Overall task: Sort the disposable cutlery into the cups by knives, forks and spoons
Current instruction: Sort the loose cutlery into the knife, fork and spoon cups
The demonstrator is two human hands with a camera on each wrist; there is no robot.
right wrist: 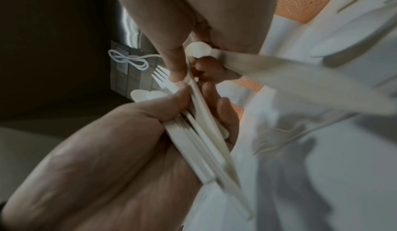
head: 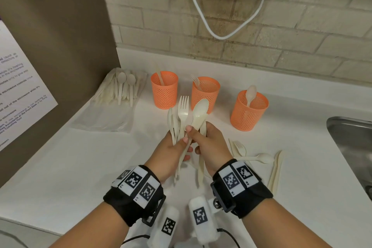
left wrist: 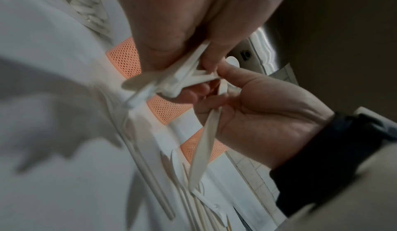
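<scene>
- The fingers of the right hand curl round a spoon, pinching its handle, with at least one more piece tucked in the same fist.
- The left hand grips a bunch of cutlery with thumb and curled fingers; a fork stands highest in the bunch, prongs up.
- Both hands meet above the table, touching each other at the fingertips, just in front of the middle cup.
- Three orange mesh cups stand in a row behind the hands: the left cup holds a knife, the middle cup a fork, the right cup a spoon.
- Loose pieces lie on the table to the right of the right hand: a fork, a spoon and some knives.
- A pile of cutlery lies on a clear plastic bag at the far left, against a brown wall.
- A steel sink sits at the right edge of the table.
- A white cable hangs before the brick wall behind.
</scene>
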